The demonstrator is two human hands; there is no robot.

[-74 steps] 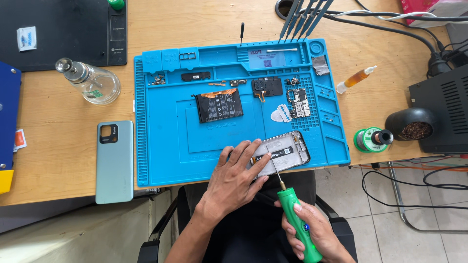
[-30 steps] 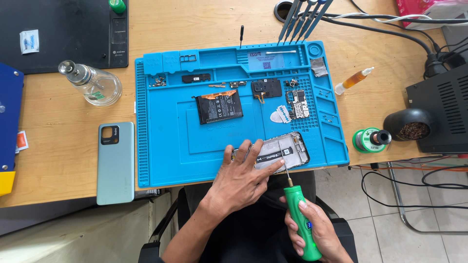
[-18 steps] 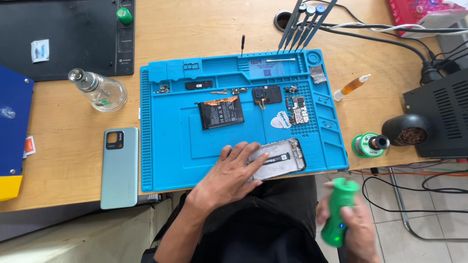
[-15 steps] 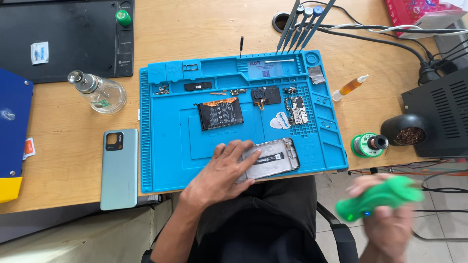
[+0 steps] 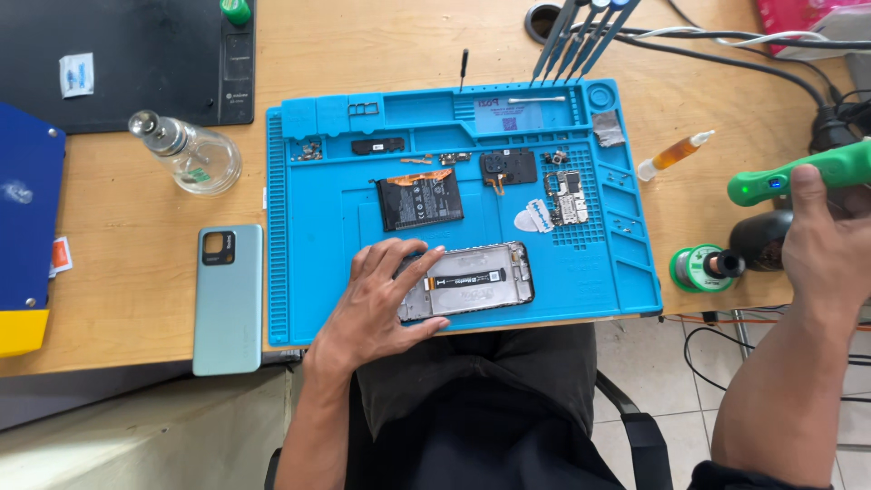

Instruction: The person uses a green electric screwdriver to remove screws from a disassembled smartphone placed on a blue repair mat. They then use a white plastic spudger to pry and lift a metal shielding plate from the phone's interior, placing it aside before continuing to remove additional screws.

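Left hand [image 5: 376, 304] is lying flat, fingers spread apart, pressing the left end of the opened phone frame [image 5: 472, 290] at lower centre of the blue mat [image 5: 318, 272]. Right hand [image 5: 830, 240], raised at the far right edge, is clamping the green screwdriver [image 5: 794, 177], well apart from the frame.

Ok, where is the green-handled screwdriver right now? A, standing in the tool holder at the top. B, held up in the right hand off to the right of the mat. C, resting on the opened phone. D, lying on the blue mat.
B: the right hand grips the green-handled screwdriver in the air beyond the right edge of the blue mat, while the left hand rests on the opened phone.
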